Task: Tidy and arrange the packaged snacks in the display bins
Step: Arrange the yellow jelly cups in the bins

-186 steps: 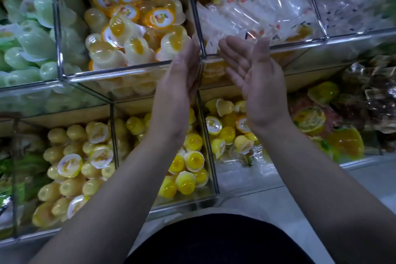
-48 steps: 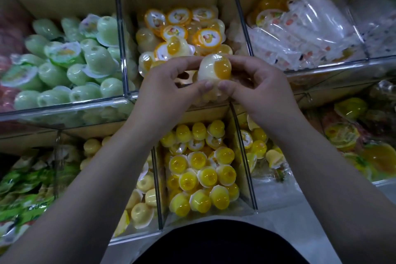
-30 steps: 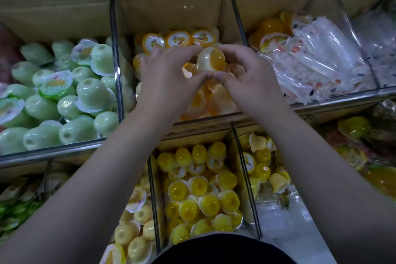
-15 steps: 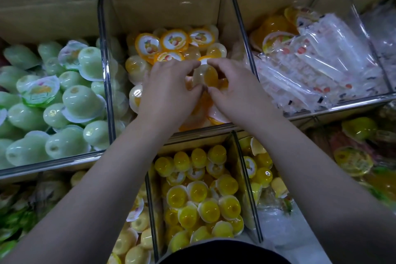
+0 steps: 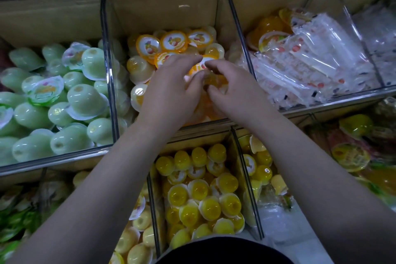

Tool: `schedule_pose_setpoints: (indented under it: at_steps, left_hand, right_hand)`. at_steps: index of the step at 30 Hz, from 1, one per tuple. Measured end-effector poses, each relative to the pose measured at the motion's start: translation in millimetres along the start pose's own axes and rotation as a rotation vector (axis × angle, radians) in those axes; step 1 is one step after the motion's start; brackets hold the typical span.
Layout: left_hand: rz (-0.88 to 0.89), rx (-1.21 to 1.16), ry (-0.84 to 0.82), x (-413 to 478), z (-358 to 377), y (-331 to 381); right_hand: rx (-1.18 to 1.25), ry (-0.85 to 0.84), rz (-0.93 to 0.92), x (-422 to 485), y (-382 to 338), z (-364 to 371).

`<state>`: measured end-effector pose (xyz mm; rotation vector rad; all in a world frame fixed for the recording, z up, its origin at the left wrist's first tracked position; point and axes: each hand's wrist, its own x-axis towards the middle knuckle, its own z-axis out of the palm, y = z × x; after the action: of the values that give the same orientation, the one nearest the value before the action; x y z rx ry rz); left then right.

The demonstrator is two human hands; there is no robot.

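— Looking at the right grip: what has it got?
— Its fingers curl round an orange jelly cup, low in the middle bin, between the two grips.
— And the left grip?
— It lies palm down just left of that cup, thumb close against it, fingers bent over the pile. Whether it holds anything, I cannot tell.
— Around them?
— Orange-lidded cups sit just beyond the fingertips. Green cups fill the bin left of the left grip, clear packets the bin right of the right grip. Yellow cups lie in a lower bin nearer the person, between the forearms.
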<state>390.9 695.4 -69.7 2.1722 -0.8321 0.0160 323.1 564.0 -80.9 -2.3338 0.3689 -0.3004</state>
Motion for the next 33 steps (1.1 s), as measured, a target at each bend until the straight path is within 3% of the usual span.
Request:
schedule_pose_setpoints:
  at_steps: [4,8,13,33]
  left_hand:
    - [0.029,-0.185,0.014,-15.2,1.6,8.6]
    - [-0.083,-0.462,0.007,-30.2,0.1,19.4]
    - [-0.176,-0.804,0.011,-42.1,0.8,28.9]
    - [-0.296,-0.992,-0.089,-99.2,62.4,75.9]
  right_hand:
    - [0.110,0.065,-0.003,-11.9,-5.0,-1.0]
    - [0.268,0.197,-0.061,-29.0,-11.7,-3.2]
    - [0.579,0.237,0.006,-49.2,-21.1,-13.1]
    - [0.857,0.298,0.133,-131.2,34.2,-44.5]
